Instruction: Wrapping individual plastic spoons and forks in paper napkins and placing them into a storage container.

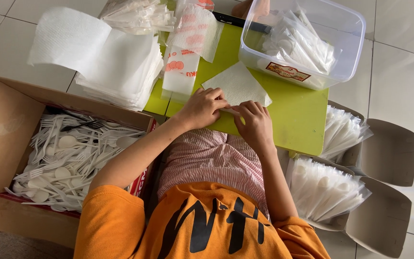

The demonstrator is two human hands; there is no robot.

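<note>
- Napkin (238, 86): a white, square paper sheet with a fine embossed texture, lying at an angle on the lime-green board (293, 117), one corner pointing up toward the clear tub.
- Its near edge is being rolled or folded over under both hands; something seems to be wrapped inside that edge, though the fingers hide it.
- Left hand (203, 108): fingers curled down onto the near left edge of the napkin, pinching the folded paper against the board.
- Right hand (254, 121): fingers bent and closed on the same folded edge, just beside the left hand, fingertips nearly touching.
- Clear plastic tub (353, 43): stands on the far right of the board and holds wrapped white cutlery packets.
- Stack of white napkins (120, 72): sits to the left of the board, with its top sheet curled back.
- Printed red-and-white paper sleeves (183, 67): lie on the far left part of the board, near the napkin.
- Cardboard box (5, 120): rests on the floor at the person's left, full of loose white plastic forks and spoons (68, 158).
- Two open cartons (389, 148) at the person's right hold finished wrapped packets (324, 189).
</note>
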